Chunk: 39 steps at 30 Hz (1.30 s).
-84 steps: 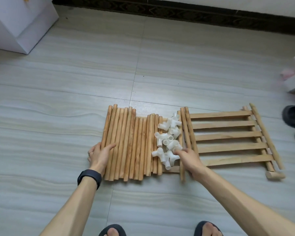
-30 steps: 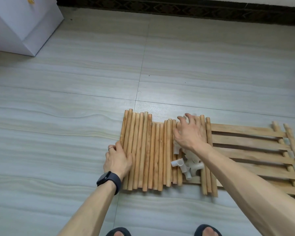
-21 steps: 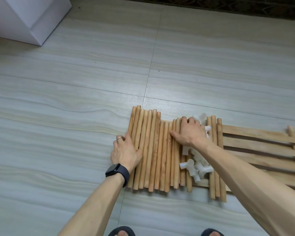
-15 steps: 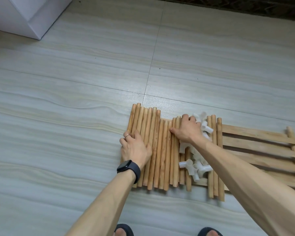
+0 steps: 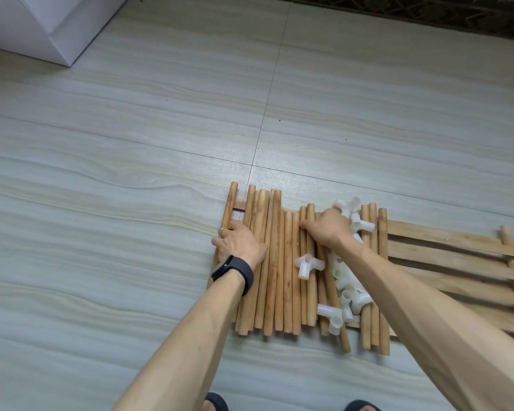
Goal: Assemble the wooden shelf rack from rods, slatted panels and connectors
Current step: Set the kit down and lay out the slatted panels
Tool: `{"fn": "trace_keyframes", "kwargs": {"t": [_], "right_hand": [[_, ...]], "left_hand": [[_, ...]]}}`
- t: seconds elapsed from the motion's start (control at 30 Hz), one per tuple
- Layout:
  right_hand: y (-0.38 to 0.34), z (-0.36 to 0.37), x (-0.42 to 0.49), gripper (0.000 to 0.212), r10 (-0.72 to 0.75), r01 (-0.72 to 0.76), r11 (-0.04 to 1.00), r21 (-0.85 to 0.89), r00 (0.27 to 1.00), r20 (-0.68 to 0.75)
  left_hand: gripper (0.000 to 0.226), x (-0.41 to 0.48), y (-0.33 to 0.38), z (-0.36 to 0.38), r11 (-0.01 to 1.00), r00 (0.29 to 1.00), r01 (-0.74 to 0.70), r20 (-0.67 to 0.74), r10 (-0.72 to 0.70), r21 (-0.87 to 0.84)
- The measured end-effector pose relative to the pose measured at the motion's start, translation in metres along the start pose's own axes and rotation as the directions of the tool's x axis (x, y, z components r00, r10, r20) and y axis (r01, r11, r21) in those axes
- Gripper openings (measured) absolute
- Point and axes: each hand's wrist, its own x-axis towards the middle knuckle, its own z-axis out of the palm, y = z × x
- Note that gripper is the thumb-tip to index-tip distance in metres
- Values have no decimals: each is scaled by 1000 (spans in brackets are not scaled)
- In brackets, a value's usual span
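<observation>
The rods (image 5: 279, 262) lie in a row over the slatted panel (image 5: 445, 236). The left hand (image 5: 238, 243) grips those at the row's left edge; the right hand (image 5: 328, 229) presses flat near its middle. Pushing the round rods could scatter the loose connectors (image 5: 309, 264) lying on the row.
</observation>
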Motion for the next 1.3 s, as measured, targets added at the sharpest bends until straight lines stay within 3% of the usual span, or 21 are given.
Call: {"fn": "trace_keyframes", "kwargs": {"t": [0.1,0.17,0.27,0.63,0.77,0.9,1.0,1.1,1.2,1.3], "right_hand": [[3,12,-5,53,-124,109,973,-204,990,-65],[9,16,-4,57,-170,143,960,-242,981,-94],[13,14,-3,55,-229,199,950,-240,968,-105],[6,-40,-11,29,-281,236,953,-189,923,-262],[-14,-83,-20,25,-311,283,950,-130,841,-442],[-49,-109,-45,28,-456,414,885,-215,673,-583],[-80,-112,-70,26,-583,516,804,-296,581,-568],[-112,-94,-95,23,-692,616,714,-332,548,-471],[-140,-55,-116,20,-748,662,664,-348,591,-303],[-159,2,-128,22,-677,644,735,-212,716,-171]], "left_hand": [[75,1,1,1,999,1000,-23,10,23,-35],[66,5,-2,-1,995,998,-37,51,42,-96],[44,9,-9,0,982,992,-72,94,89,-175],[52,23,-31,-9,926,980,-137,86,178,-351],[45,21,-38,-35,842,974,-136,82,209,-523],[29,13,-59,-77,729,975,-61,115,190,-682],[19,9,-92,-104,726,981,-14,130,143,-688],[17,11,-135,-121,747,990,13,116,86,-665],[26,18,-179,-126,803,997,22,74,27,-596],[32,27,-214,-122,872,998,51,60,-25,-487]]}}
